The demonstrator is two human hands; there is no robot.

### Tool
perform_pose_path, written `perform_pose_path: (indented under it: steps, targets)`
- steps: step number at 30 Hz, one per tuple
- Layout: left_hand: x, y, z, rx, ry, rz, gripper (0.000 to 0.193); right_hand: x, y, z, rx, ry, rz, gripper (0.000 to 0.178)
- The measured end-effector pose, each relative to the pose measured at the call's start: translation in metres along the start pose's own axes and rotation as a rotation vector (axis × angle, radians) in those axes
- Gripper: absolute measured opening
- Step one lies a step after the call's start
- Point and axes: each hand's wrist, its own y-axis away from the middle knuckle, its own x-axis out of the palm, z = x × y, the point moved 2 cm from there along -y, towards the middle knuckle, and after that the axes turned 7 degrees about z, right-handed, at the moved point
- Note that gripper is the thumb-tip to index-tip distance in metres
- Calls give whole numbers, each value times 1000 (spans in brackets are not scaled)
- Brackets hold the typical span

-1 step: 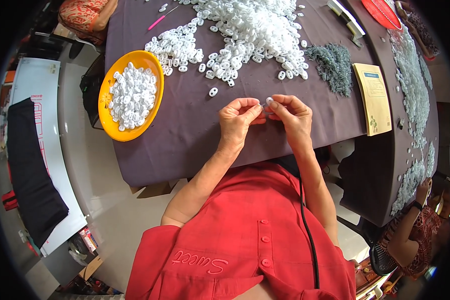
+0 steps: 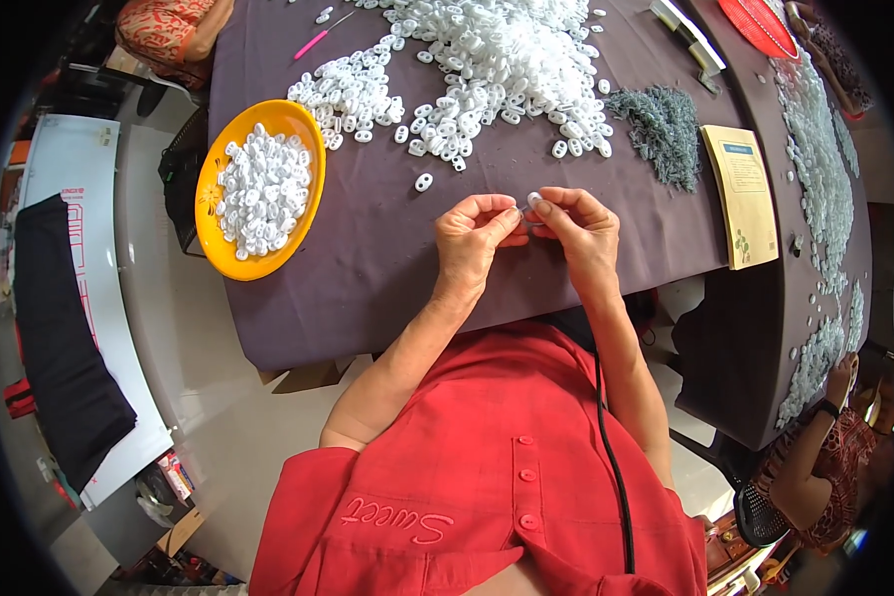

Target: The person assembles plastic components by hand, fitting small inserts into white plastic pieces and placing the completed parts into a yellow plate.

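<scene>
Above the near edge of the cloth, my left hand (image 2: pixel 469 241) and my right hand (image 2: pixel 586 236) meet, both closed in a pinch. Between the right thumb and fingers shows a small white oval piece (image 2: pixel 534 200). A thin grey cord (image 2: pixel 527 218) runs between the two sets of fingertips, and the left fingers pinch it. Just beyond lies one loose white two-holed piece (image 2: pixel 424 183). Farther off is a large heap of the same white plastic pieces (image 2: pixel 497 60). To its right sits a tangled pile of short grey cords (image 2: pixel 663 134).
A yellow oval bowl (image 2: pixel 313 204) of white pieces stands at the left edge of the purple-grey tablecloth (image 2: pixel 368 268). A pink-handled hook (image 2: pixel 312 45) lies far left. On the right are a tan booklet (image 2: pixel 740 199) and a red basket (image 2: pixel 760 28). Other people sit around the tables.
</scene>
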Motion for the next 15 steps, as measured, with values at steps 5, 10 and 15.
perform_pose_path:
  steps: [5, 10, 15]
  targets:
    - [0, 0, 1, 6, -40, -9, 7, 1, 0, -2, 9, -7, -12, 13]
    - [2, 2, 0, 16, -73, -24, 7, 0, 0, -4, -14, 18, 6, 13]
    - [4, 2, 0, 56, -108, -28, 8, 2, 0, -3, -32, 61, -5, 13]
